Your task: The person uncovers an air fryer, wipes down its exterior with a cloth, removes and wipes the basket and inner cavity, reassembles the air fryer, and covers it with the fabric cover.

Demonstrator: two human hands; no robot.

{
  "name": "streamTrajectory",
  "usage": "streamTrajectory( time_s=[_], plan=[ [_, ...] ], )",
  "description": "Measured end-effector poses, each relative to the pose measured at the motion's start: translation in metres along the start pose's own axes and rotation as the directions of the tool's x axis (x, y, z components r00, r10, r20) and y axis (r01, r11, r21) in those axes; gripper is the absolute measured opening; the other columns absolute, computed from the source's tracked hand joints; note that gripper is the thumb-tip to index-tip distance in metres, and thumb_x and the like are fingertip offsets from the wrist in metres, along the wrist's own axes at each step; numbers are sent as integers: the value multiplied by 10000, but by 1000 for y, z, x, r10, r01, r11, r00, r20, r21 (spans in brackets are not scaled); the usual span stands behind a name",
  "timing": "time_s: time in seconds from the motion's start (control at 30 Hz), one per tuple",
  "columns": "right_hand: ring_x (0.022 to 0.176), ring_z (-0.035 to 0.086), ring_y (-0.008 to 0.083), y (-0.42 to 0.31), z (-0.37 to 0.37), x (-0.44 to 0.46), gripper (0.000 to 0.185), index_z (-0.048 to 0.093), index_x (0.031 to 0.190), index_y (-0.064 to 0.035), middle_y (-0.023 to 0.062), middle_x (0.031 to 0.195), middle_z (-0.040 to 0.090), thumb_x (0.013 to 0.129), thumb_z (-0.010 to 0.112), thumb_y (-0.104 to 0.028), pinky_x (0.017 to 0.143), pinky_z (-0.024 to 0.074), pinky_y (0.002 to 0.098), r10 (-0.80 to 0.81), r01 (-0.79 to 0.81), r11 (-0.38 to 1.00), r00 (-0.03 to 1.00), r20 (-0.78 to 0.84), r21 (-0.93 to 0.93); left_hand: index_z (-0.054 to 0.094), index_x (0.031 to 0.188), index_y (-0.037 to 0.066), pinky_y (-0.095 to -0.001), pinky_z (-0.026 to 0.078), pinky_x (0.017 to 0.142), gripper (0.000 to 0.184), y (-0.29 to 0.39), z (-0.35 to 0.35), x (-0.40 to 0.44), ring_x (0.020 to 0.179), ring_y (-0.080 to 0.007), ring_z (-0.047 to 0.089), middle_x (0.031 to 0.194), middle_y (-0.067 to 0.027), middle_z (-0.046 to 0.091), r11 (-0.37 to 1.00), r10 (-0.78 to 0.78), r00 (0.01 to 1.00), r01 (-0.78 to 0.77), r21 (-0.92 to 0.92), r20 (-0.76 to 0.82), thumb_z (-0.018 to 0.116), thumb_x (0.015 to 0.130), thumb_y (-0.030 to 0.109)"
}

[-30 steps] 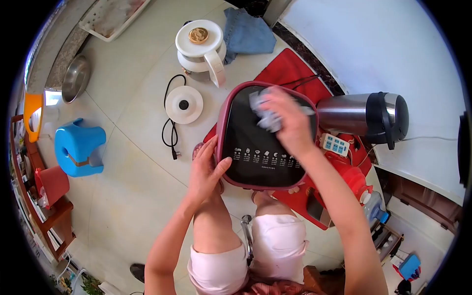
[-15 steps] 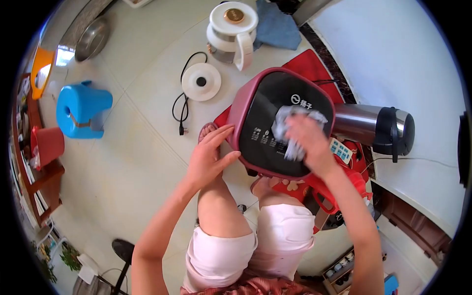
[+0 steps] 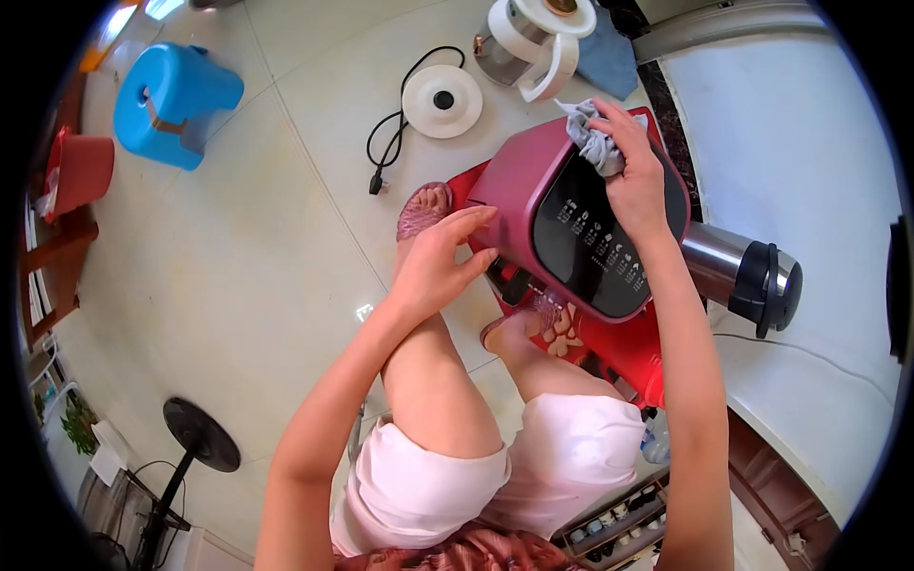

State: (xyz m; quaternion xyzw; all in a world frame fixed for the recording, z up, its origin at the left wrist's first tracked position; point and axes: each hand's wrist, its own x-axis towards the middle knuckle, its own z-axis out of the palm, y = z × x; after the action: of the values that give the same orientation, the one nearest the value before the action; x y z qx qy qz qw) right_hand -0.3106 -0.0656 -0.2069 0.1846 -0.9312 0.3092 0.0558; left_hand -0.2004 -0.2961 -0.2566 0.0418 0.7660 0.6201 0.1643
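A maroon air fryer (image 3: 519,181) with a glossy black panel stands tilted between my feet and the wall. My right hand (image 3: 636,186) grips a crumpled grey-white cloth (image 3: 595,145) at the panel's far edge. Part of the panel's upper end is hidden beneath the cloth and fingers. Beside the fryer's left wall is my left hand (image 3: 440,265), thumb and fingers apart and nothing in them. Whether its fingertips touch the wall, I cannot tell.
A glass kettle (image 3: 519,52) and its white corded base (image 3: 441,102) are on the tiles beyond the fryer. A steel thermos (image 3: 719,262) lies to the right, a red plastic jug (image 3: 624,352) nearer me. The blue stool (image 3: 176,105) is far left.
My right hand has carried the cloth from mid-panel to the far edge. The fryer is tilted more, showing more of its left wall. My left hand has come off the panel's rim. The view has shifted.
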Motion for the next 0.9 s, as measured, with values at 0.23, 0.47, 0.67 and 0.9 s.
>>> streamTrajectory(
  time_s=[0.23,0.47,0.67,0.9],
  plan=[
    [1233,496,278,-52,-5,-68,486,641,1067,-61,97,1235,590,667,487,167,1041,389,348,-148,120,987,933,329,103,586,1212,45,-313,478,879,349,-12,-18,-26,983,-159,614,1098,-75,651,979,-95,985,68,-191,-141,576,864,51],
    [1065,514,336,-60,3,-50,444,641,1020,-36,129,1142,567,635,517,145,914,428,384,-141,142,990,971,195,12,612,1173,39,-296,489,848,298,11,-29,-42,949,-161,628,1080,-79,664,988,-88,987,70,-137,-132,541,884,41],
    [1024,517,323,-59,-17,-104,435,628,956,-29,112,1073,579,577,516,153,905,423,373,-163,167,986,948,274,9,619,1114,10,-321,497,775,271,44,-22,-30,857,-223,638,998,-128,655,993,114,986,-111,29,-124,564,849,34],
    [1005,533,315,7,-93,-185,374,646,904,-38,103,1073,605,582,577,141,887,444,363,39,-15,990,985,166,-141,619,1080,7,-346,493,799,267,89,-3,-2,890,-293,617,1029,-122,635,955,161,987,-161,250,22,558,820,28]
  ],
)
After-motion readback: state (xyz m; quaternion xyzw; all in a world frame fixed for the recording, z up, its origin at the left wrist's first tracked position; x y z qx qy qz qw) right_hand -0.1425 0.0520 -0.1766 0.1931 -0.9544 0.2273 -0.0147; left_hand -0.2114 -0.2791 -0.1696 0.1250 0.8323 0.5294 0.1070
